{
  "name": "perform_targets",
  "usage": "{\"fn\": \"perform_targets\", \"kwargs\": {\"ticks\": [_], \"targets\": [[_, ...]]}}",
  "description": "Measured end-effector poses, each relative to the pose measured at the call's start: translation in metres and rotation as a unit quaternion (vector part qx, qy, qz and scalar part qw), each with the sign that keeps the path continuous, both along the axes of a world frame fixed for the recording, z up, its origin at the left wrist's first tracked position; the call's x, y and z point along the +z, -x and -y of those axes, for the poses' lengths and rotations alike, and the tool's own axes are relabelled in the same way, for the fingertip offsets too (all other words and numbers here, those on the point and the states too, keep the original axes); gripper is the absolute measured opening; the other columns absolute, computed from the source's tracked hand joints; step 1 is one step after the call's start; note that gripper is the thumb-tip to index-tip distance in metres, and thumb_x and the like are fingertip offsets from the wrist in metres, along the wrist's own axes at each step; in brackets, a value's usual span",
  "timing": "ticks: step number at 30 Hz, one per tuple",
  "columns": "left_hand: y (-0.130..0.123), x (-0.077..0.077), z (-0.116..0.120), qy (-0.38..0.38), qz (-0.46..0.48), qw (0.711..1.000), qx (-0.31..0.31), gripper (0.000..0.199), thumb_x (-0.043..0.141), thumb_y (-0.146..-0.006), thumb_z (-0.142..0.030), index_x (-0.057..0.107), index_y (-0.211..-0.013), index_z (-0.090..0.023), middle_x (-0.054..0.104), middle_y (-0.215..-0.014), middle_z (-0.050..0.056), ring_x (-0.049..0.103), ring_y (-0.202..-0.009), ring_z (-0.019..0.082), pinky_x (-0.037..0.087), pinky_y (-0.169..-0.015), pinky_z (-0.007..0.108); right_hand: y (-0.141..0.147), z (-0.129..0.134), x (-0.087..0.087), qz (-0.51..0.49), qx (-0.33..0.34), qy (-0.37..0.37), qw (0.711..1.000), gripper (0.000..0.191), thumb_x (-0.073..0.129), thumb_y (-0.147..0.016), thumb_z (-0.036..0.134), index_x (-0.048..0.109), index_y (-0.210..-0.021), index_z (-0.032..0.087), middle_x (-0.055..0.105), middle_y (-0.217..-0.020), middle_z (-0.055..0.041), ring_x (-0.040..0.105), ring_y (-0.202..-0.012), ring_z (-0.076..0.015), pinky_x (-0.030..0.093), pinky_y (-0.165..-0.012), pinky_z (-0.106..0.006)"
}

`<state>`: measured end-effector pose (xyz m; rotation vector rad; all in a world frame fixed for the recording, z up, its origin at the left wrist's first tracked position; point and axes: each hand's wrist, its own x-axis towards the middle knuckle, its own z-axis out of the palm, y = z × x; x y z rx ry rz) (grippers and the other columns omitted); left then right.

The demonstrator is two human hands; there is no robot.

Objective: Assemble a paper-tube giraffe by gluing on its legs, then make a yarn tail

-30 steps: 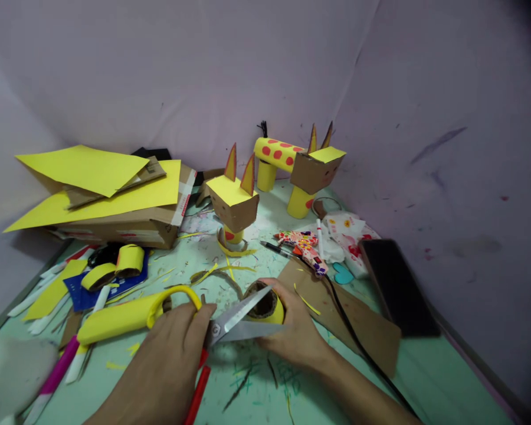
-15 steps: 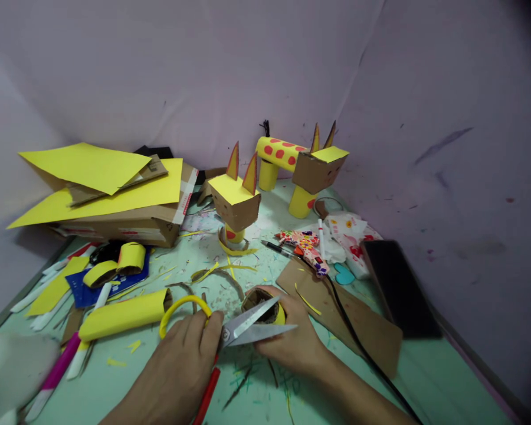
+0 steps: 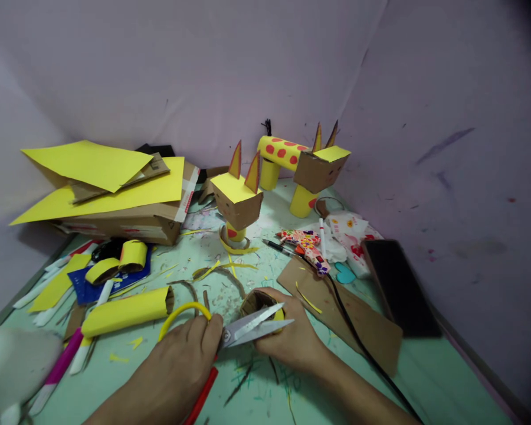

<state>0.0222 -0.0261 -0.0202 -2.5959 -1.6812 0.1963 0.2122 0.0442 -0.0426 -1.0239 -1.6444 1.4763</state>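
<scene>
Taking the view as a clock face, the green table (image 3: 433, 378) spans the lower half. The cardboard box (image 3: 124, 227), with yellow sheets (image 3: 97, 165) on top, sits at nine o'clock, and the spotted figure (image 3: 287, 150) stands at one. A dark phone (image 3: 402, 289) lies near four, and the eared box head (image 3: 236, 203) is up on its yellow stub just left of centre. The left hand (image 3: 181, 348), at seven, is curled tightly around the handles of the scissors; the right hand (image 3: 292, 333), between five and six, grips the short tube. A long yellow tube (image 3: 128, 310) lies loose at eight. The scissors (image 3: 236, 335) point towards four, their blades crossing the mouth of the short tube (image 3: 250, 302) at six o'clock, with thin scraps (image 3: 221, 274) beyond.

The step in hand looks like trimming the short tube's rim. I can't tell whether the blades are biting cardboard at this instant. The next cut calls for spreading them, turning the tube a little and keeping the right fingers away from the tips.

Compared with half a second ago, the blade tips have drawn closer together, and less of the tube's yellow outside shows.
</scene>
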Motion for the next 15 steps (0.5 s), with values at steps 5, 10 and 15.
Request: {"fn": "perform_targets", "kwargs": {"ticks": [5,10,15], "targets": [[0.0023,-0.0005,0.002,0.034,0.015,0.999,0.008,0.052,0.032,-0.074,0.004,0.045,-0.121,-0.014,0.062,-0.093,0.011,0.061,-0.082,0.024,0.051,-0.07,0.04,0.0019,0.0007,-0.0024,0.0,-0.009,0.002,1.0,0.028,0.057,-0.05,0.006,0.059,-0.075,0.018,0.054,-0.062,0.006,0.047,-0.056,-0.0103,0.039,-0.052,-0.02],[0.0011,0.0059,-0.001,0.059,0.053,0.997,0.012,0.048,0.032,-0.074,0.004,0.046,-0.115,-0.016,0.061,-0.085,0.007,0.061,-0.075,0.023,0.049,-0.064,0.036,0.0029,-0.0019,-0.001,0.035,-0.036,-0.033,0.998,0.027,0.057,-0.051,0.008,0.06,-0.075,0.018,0.057,-0.064,0.0047,0.05,-0.058,-0.0113,0.04,-0.053,-0.021],[-0.0013,0.0027,-0.0021,0.079,0.117,0.989,0.041,0.039,0.03,-0.076,0.002,0.05,-0.101,-0.019,0.063,-0.081,0.005,0.06,-0.067,0.021,0.046,-0.059,0.032,0.0031,-0.0037,-0.0016,0.038,-0.062,-0.046,0.996,0.033,0.057,-0.051,0.01,0.061,-0.082,0.018,0.061,-0.07,0.0022,0.054,-0.062,-0.0136,0.044,-0.056,-0.023]]}}
